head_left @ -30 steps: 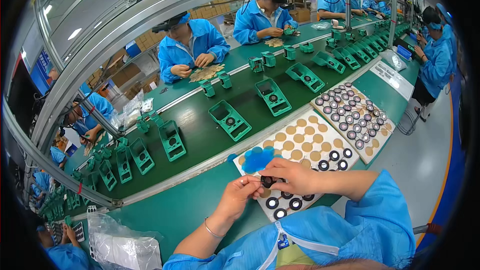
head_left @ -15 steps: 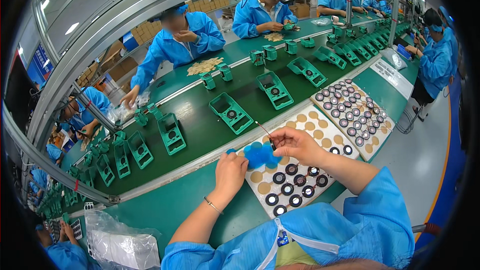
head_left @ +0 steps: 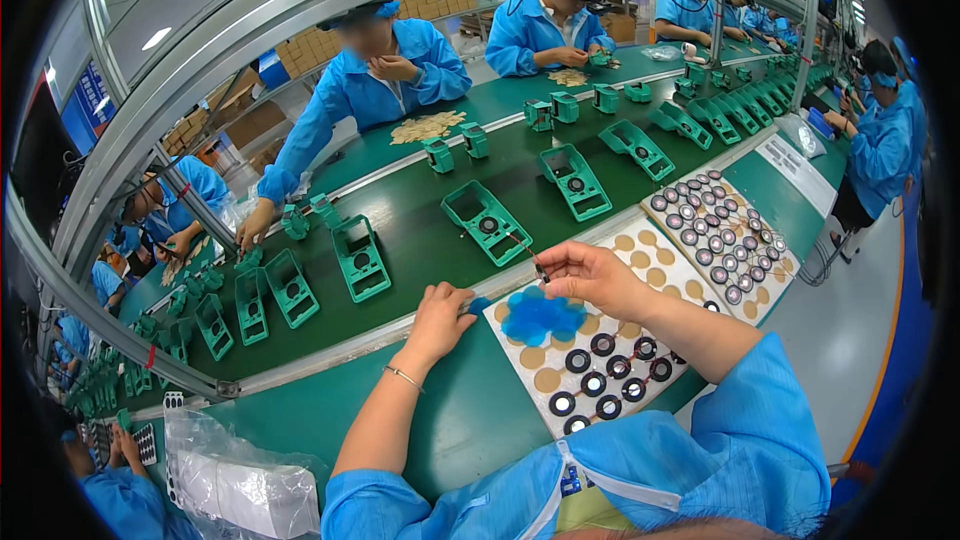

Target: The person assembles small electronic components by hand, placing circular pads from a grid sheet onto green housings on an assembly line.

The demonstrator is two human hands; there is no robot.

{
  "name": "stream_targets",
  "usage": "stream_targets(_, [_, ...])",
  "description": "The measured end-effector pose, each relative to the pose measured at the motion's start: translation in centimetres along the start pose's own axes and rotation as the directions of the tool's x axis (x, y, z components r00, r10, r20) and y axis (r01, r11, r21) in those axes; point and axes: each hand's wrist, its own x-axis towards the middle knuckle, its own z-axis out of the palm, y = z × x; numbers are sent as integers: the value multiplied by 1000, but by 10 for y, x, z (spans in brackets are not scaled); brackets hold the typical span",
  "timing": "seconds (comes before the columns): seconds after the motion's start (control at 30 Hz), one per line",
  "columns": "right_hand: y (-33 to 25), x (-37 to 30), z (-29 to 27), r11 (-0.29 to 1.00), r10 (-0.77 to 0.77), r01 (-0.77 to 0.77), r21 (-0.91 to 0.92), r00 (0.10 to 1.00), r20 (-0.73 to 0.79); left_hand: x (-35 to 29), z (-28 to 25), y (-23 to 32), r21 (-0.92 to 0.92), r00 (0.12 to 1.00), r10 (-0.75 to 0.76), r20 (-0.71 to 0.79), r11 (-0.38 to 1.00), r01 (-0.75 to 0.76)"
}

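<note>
My right hand [head_left: 598, 280] pinches a small round black speaker [head_left: 542, 271], seen nearly edge-on, above the white board's far edge. Its thin red-and-black lead [head_left: 522, 246] reaches toward the belt. My left hand [head_left: 440, 323] rests at the bench's far edge, its fingers closed on a small piece of blue film [head_left: 479, 305]. Between the hands, a scalloped patch of blue film discs [head_left: 540, 317] lies on the white board [head_left: 553, 412]. Nearest the right fingertips on the belt is a green plastic housing [head_left: 487, 225] with a round dark part inside.
A conveyor belt [head_left: 415, 240] carries more green housings beyond my hands. Black ring-shaped speakers [head_left: 603, 345] and tan discs cover the board; a second board [head_left: 735, 280] sits to its right. Plastic-wrapped white sheets [head_left: 255, 500] lie at lower left. Co-workers [head_left: 385, 80] sit across the belt.
My left hand has drawn left from the blue patch, bringing a small blue film piece along. My right hand has shifted slightly toward the belt with the speaker. The view has swung a little left.
</note>
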Motion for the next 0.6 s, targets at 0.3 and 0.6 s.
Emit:
stream_targets(0.3, [-8, -1, -7, 994, -102, 105, 43, 993, -65, 12, 3, 5, 142, 972, 120, -202, 986, -92])
stream_targets(0.6, [-6, 14, -17, 987, -92, 113, 114, 979, -180, 11, 5, 74, 39, 879, 475, -51, 880, -473])
